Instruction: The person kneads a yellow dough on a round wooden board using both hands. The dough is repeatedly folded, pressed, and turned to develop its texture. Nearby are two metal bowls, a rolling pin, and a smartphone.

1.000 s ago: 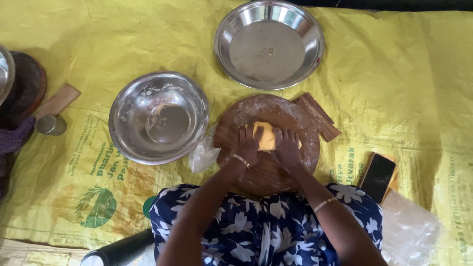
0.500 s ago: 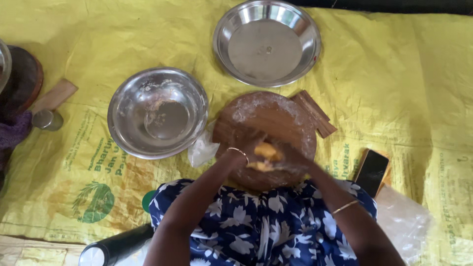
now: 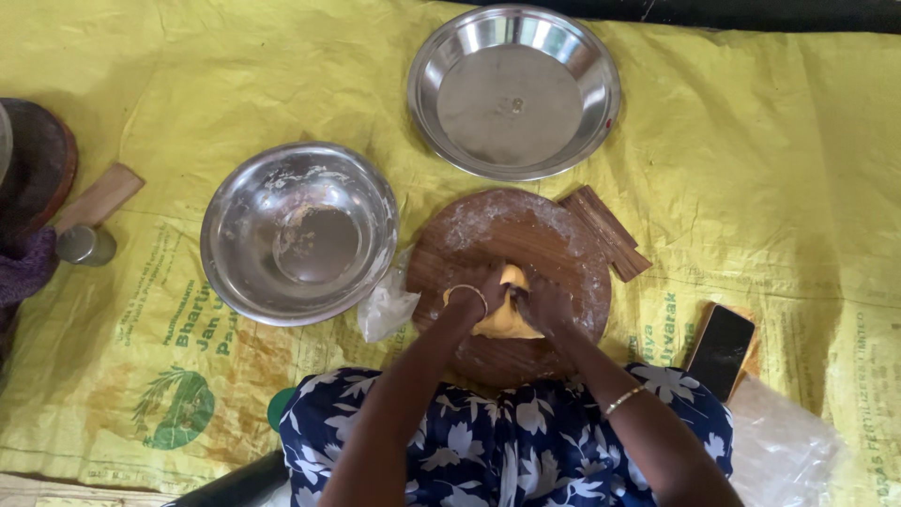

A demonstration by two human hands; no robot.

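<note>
At the bottom of the frame we see our lap in a blue floral dress (image 3: 511,441), both forearms reaching up from it. Our left hand (image 3: 481,293) and right hand (image 3: 544,305) curl closed around a lump of yellow dough (image 3: 507,319), pressing it from either side; it sits at the lower centre of the round wooden rolling board (image 3: 511,282), just above our lap. To knead well here, we judge it best to keep the lump over the floured middle of the board, fold it inward with even pressure from both palms, and turn it so no side stays dry.

Just left of the board lies a crumpled clear plastic bag (image 3: 385,308), and beyond it a steel mixing bowl (image 3: 298,233) with flour smears on its wall. At the board's upper right edge rest some brown wooden sticks (image 3: 605,232). A dark phone (image 3: 721,349) lies at the lower right.

Farther up, at top centre, sits a wide steel plate (image 3: 514,89). At the far left edge we make out a dark round board (image 3: 38,164) and a small steel cup (image 3: 84,246).

Everything rests on a yellow printed sack sheet (image 3: 770,188) spread over the floor; little of the room beyond it shows.
</note>
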